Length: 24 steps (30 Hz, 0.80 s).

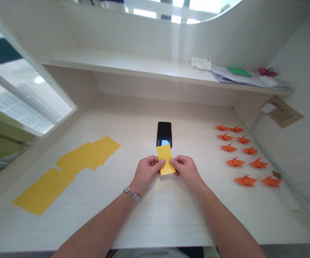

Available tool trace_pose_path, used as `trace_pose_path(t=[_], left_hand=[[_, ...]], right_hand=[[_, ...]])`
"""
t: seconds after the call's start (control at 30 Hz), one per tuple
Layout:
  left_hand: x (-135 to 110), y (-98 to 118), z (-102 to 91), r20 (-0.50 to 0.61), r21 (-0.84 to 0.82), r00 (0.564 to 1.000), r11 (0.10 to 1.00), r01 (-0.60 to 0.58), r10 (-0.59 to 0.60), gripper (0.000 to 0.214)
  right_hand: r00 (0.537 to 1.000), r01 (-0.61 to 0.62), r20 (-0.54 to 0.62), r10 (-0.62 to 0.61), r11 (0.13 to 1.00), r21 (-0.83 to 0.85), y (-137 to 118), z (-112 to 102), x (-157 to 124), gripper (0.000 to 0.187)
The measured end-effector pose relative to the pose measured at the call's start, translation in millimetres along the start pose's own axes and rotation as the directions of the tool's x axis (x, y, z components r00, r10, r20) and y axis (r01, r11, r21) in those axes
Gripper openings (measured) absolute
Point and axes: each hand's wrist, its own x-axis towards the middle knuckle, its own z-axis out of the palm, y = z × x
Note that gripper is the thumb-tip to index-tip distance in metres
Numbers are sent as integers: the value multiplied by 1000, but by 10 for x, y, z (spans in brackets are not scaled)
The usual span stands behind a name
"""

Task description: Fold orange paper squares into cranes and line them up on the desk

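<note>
A small yellow sheet of paper (166, 154) is held upright between my two hands, in front of a black phone (164, 132) lying on the desk. My left hand (147, 171) pinches the paper's left edge, thumb on the near face and the other fingers behind it. On the right edge, my right hand (186, 169) grips it the same way. A silver chain bracelet (132, 194) circles my left wrist. Several yellow paper sheets (43, 190) lie overlapping in a spread at the left. Orange folded paper cranes (245, 180) stand in two columns at the right.
A shelf (122, 64) runs along the back, bearing papers (219, 76), a green pad (239, 71) and a crumpled tissue (201, 63). A white cable (273, 161) drops from the wall socket (286, 111) past the cranes. At the left stands a framed glass pane (28, 86).
</note>
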Motion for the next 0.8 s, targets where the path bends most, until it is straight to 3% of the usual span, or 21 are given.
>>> trace_pose_path(t=[0.17, 0.33, 0.43, 0.6, 0.8], left_hand=[[-11, 41, -4, 61, -62, 998, 998, 30, -27, 29], [-1, 76, -63, -32, 94, 997, 993, -70, 74, 27], [0, 71, -76, -12, 153, 996, 985, -84, 87, 25], [-2, 54, -75, 6, 253, 994, 962, -107, 109, 25], [25, 9, -88, -69, 179, 990, 978, -108, 122, 28]], right_hand=[[998, 61, 28, -60, 998, -1, -1, -14, -6, 27], [979, 35, 204, -10, 992, -117, 3, -32, -12, 22], [983, 48, 183, -30, 994, -96, 20, -18, -11, 20], [981, 99, 182, -62, 974, -204, 9, 0, -43, 18], [973, 173, 203, -113, 936, -307, -18, 7, -67, 17]])
